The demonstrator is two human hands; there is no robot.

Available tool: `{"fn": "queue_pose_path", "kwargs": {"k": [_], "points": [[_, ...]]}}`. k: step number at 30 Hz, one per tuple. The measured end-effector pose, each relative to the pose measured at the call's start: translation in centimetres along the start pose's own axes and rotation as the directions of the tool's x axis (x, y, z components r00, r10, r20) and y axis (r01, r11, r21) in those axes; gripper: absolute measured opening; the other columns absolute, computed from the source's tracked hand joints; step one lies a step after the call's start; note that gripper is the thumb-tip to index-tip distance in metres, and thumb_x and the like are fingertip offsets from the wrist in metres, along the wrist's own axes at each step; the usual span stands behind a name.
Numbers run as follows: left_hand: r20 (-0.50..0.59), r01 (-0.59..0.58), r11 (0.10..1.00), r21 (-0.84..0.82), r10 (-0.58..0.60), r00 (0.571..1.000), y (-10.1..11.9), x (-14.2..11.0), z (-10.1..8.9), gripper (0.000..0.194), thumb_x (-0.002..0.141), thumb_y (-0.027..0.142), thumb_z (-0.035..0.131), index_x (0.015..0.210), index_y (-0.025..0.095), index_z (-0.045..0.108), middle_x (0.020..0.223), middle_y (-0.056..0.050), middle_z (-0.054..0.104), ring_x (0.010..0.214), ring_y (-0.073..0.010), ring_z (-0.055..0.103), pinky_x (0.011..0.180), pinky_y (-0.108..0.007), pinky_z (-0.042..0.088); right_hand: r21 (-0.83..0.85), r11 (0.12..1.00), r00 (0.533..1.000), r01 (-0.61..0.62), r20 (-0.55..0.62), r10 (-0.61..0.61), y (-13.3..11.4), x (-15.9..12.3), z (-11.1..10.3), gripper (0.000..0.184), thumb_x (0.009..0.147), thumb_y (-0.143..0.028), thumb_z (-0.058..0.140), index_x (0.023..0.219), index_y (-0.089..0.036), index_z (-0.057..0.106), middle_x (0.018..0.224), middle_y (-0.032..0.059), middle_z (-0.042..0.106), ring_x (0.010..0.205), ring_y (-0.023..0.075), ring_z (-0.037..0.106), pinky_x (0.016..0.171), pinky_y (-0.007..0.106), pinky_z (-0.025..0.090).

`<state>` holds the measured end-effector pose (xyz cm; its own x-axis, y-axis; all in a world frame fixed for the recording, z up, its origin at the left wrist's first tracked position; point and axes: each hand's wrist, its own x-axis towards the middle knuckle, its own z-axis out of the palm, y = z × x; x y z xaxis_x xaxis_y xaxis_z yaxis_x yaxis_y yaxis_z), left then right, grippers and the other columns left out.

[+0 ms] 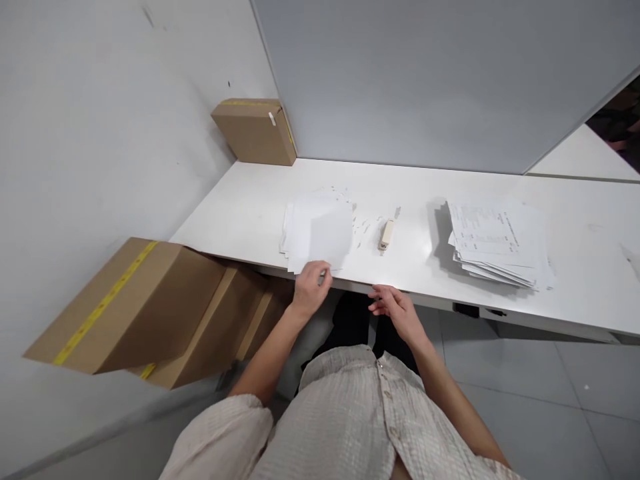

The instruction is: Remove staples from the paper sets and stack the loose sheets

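Note:
My left hand [313, 288] is at the table's front edge, at the near side of a stack of white paper sheets [323, 227]. Its fingers are curled with the thumb and fingertips pinched together; what they hold, if anything, is too small to make out. Just to the right, my right hand [397, 312] hangs at the same edge, fingers loosely spread and nothing in them. A small cream-coloured tool with a metal end [387, 235] lies on the tabletop beyond that hand. Tiny bits [363, 227] are scattered between the tool and the paper.
A thicker pile of printed sheets [495, 240] sits farther right on the white table [400, 180]. In the back left corner stands a cardboard box [260, 133] against the wall. Larger taped cardboard boxes [125, 300] lean at the table's left. A grey panel [425, 80] rises behind.

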<state>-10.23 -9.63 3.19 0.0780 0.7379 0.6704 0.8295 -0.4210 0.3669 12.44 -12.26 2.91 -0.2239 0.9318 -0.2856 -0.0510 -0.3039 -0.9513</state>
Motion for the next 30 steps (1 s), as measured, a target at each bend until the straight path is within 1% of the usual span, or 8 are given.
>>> {"fn": "queue_pose_path", "kwargs": {"k": [4, 8, 13, 16, 20, 24, 27, 30], "points": [[0.249, -0.243, 0.966, -0.084, 0.257, 0.934, 4.1, -2.6, -0.5, 0.015, 0.084, 0.012, 0.044, 0.09, 0.015, 0.057, 0.087, -0.007, 0.063, 0.088, -0.0173, 0.058, 0.082, -0.034, 0.048, 0.308, 0.934, 0.978, -0.18, 0.155, 0.137, 0.3, 0.6, 0.4, 0.056, 0.079, -0.064, 0.042, 0.111, -0.021, 0.058, 0.106, 0.0114, 0.065, 0.084, 0.0221, 0.065, 0.067, 0.032, 0.052], [0.362, -0.328, 0.936, -0.131, 0.353, 0.863, 4.5, -3.6, -1.0, 0.012, 0.083, 0.025, 0.054, 0.089, 0.017, 0.06, 0.09, -0.006, 0.065, 0.093, -0.0202, 0.056, 0.082, -0.036, 0.046, 0.294, 0.933, 0.978, -0.21, 0.055, 0.203, 1.9, 0.9, 0.1, 0.04, 0.072, -0.049, 0.062, 0.099, -0.019, 0.063, 0.095, 0.0074, 0.07, 0.084, 0.0241, 0.065, 0.062, 0.03, 0.051], [0.323, -0.097, 0.965, 0.243, 0.013, 0.946, -1.0, -1.9, -3.2, 0.017, 0.084, 0.025, 0.052, 0.096, 0.018, 0.061, 0.101, -0.01, 0.063, 0.1, -0.0247, 0.054, 0.087, -0.041, 0.041, 0.348, 0.896, 0.952, -0.277, -0.027, 0.305, 3.1, -0.2, -0.7, 0.026, 0.069, -0.039, 0.064, 0.086, -0.018, 0.066, 0.086, 0.0072, 0.072, 0.084, 0.0272, 0.065, 0.062, 0.034, 0.052], [0.444, -0.091, 0.932, 0.352, -0.081, 0.892, -4.7, -0.8, -4.4, 0.026, 0.083, 0.022, 0.052, 0.108, 0.019, 0.059, 0.115, -0.012, 0.058, 0.109, -0.0286, 0.05, 0.089, -0.044, 0.04, 0.371, 0.887, 0.951, -0.275, -0.029, 0.307, 3.1, -0.9, -1.1, 0.024, 0.069, -0.037, 0.065, 0.084, -0.019, 0.065, 0.086, 0.007, 0.072, 0.084, 0.0274, 0.066, 0.062, 0.034, 0.052], [0.557, -0.117, 0.96, 0.253, -0.046, 0.83, -7.6, -0.1, -4.8, 0.024, 0.087, 0.022, 0.043, 0.1, 0.017, 0.062, 0.107, -0.011, 0.062, 0.1, -0.0222, 0.056, 0.09, -0.037, 0.044, 0.383, 0.883, 0.95, -0.269, -0.045, 0.309, 3.0, -1.1, -1.3, 0.024, 0.068, -0.036, 0.065, 0.085, -0.019, 0.065, 0.087, 0.0068, 0.072, 0.085, 0.0271, 0.066, 0.063, 0.034, 0.053], [0.495, -0.033, 0.978, 0.204, -0.074, 0.865, -8.2, 0.5, -4.7, 0.026, 0.089, 0.027, 0.04, 0.094, 0.018, 0.064, 0.097, -0.008, 0.066, 0.093, -0.0208, 0.058, 0.086, -0.036, 0.046, 0.37, 0.888, 0.949, -0.274, -0.045, 0.312, 2.8, -1.2, -1.2, 0.027, 0.068, -0.037, 0.065, 0.087, -0.018, 0.065, 0.088, 0.0073, 0.072, 0.086, 0.0278, 0.066, 0.064, 0.035, 0.053], [0.283, 0.148, 0.964, 0.22, -0.208, 0.936, -7.1, 0.9, -4.8, 0.028, 0.09, 0.03, 0.039, 0.097, 0.017, 0.062, 0.097, -0.008, 0.066, 0.089, -0.0209, 0.06, 0.083, -0.037, 0.048, 0.34, 0.897, 0.95, -0.281, -0.037, 0.312, 2.7, -1.4, -1.2, 0.029, 0.07, -0.036, 0.064, 0.092, -0.019, 0.065, 0.091, 0.0067, 0.072, 0.088, 0.0274, 0.065, 0.066, 0.035, 0.053], [0.152, 0.259, 0.962, 0.085, -0.27, 0.951, -4.9, 0.7, -5.0, 0.028, 0.09, 0.03, 0.039, 0.104, 0.017, 0.059, 0.106, -0.008, 0.064, 0.095, -0.0189, 0.06, 0.085, -0.034, 0.049, 0.327, 0.902, 0.952, -0.281, -0.027, 0.306, 2.7, -1.5, -1.3, 0.03, 0.072, -0.035, 0.062, 0.098, -0.021, 0.064, 0.093, 0.0051, 0.071, 0.09, 0.0256, 0.065, 0.069, 0.034, 0.053]]}}
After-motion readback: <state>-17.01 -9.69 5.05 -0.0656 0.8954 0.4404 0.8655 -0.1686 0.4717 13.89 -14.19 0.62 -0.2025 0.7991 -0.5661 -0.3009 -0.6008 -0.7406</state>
